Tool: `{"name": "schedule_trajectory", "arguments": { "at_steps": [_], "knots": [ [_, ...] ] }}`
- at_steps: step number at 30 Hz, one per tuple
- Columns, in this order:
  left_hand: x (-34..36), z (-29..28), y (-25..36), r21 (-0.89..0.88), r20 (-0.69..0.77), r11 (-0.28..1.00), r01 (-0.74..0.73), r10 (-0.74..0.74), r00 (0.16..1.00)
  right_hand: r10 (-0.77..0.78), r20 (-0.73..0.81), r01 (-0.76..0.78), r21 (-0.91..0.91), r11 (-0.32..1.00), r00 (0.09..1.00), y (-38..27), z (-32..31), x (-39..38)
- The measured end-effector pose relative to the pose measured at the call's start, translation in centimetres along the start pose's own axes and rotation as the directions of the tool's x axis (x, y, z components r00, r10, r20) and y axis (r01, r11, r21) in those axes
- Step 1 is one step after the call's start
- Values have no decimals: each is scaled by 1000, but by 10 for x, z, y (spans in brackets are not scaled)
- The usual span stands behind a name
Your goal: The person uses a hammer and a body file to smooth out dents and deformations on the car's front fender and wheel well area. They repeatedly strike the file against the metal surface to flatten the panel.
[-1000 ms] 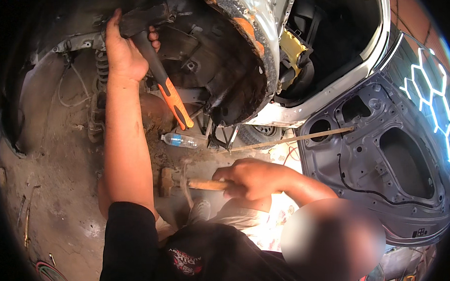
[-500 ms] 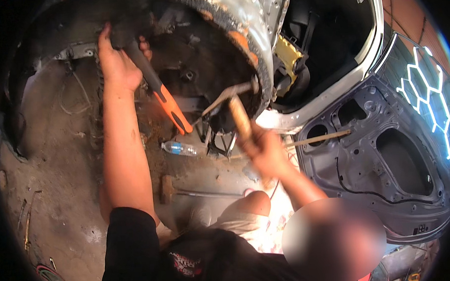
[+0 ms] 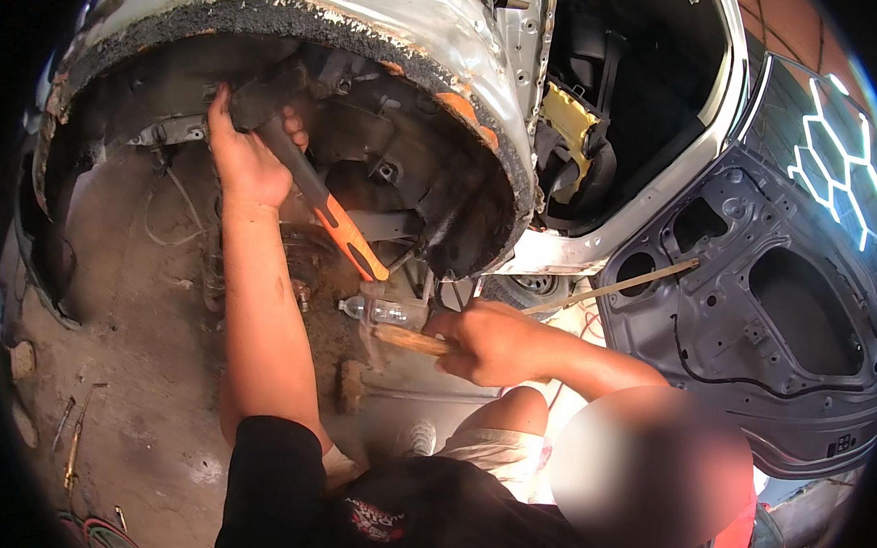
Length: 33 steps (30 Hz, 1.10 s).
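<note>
My left hand (image 3: 249, 163) is raised inside the rusty wheel arch (image 3: 353, 45) of a car body. It grips a tool with a black-and-orange handle (image 3: 335, 224) close to its dark upper end. That end is lost in shadow against the inner panel, so I cannot make out its exact kind. The handle slants down toward the right. Lower and to the right, my right hand (image 3: 489, 342) is closed round the wooden handle of a hammer (image 3: 410, 339). The hammer's head is smeared by motion, below the orange handle's tip and apart from it.
A clear plastic bottle (image 3: 382, 311) lies on the floor behind the hammer. A sledgehammer (image 3: 352, 385) rests near my knees. At right stands a removed door panel (image 3: 710, 313), with a wooden stick (image 3: 622, 285) against it. Hoses (image 3: 110, 541) and thin rods (image 3: 73, 451) lie at lower left.
My right hand has swung the hammer down and left, away from the wheel arch edge. My left hand keeps its grip on the orange-handled tool. The whole view has shifted slightly.
</note>
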<state>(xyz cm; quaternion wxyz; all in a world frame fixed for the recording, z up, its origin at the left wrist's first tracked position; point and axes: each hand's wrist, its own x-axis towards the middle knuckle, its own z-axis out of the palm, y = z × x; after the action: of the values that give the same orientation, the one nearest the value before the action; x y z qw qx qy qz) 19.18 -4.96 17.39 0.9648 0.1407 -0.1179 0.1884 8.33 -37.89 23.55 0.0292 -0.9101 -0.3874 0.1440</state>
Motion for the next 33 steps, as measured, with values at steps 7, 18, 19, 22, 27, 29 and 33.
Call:
{"name": "schedule_trajectory", "arguments": {
  "at_steps": [7,18,19,22,27,29,33],
  "knots": [
    [-1,0,6,10,-43,1000,-27,27,999,145,-46,-142,65,988,988,-7,-26,5],
    [-4,3,7,39,-71,999,-29,32,997,175,-368,-150,96,984,913,-5,-61,9],
    [-5,3,7,33,-76,999,-40,42,996,161,-322,-147,65,987,933,-3,-71,6],
    [-1,7,7,41,-81,998,-38,42,996,166,-309,-193,-60,979,936,-5,-82,9],
    [-5,10,-8,47,-108,999,-6,11,994,62,222,0,-271,963,973,-7,-32,28],
    [-6,13,-8,46,-102,999,-4,8,995,-64,294,132,-218,967,954,-15,-26,19],
    [-5,10,2,50,-83,998,-34,38,996,-60,-305,39,-73,997,950,-15,-54,30]
  ]
}}
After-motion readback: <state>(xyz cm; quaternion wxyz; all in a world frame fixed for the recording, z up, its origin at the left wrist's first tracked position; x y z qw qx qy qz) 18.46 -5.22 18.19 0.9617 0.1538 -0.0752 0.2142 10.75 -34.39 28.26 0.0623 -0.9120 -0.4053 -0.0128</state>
